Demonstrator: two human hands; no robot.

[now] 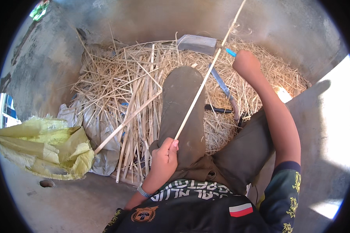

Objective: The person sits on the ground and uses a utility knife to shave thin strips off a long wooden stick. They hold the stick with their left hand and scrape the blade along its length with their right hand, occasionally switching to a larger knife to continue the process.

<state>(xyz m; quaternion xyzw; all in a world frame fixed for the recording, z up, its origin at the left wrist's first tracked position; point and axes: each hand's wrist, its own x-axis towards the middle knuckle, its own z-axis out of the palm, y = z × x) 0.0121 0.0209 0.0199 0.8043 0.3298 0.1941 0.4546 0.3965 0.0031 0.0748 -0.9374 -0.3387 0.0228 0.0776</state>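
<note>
A long, thin, pale bamboo stick (198,93) slants from near my lap up past the top edge of the view. My left hand (166,157) is closed round its lower end, above my thigh. In my right hand (246,64) is a small tool with a bright blue handle (231,52), whose tip meets the stick far up its length. The working end is too small to make out clearly. Fine curled shavings (236,29) hang by the stick just above that spot.
Bamboo strips (140,105) and a heap of shavings (268,58) cover the floor around my raised knee. A long blade (220,80) and a black handle (218,109) lie there. Behind is a grey block (197,44); left, a torn yellow sack (72,151). Concrete walls (144,21) enclose the far side.
</note>
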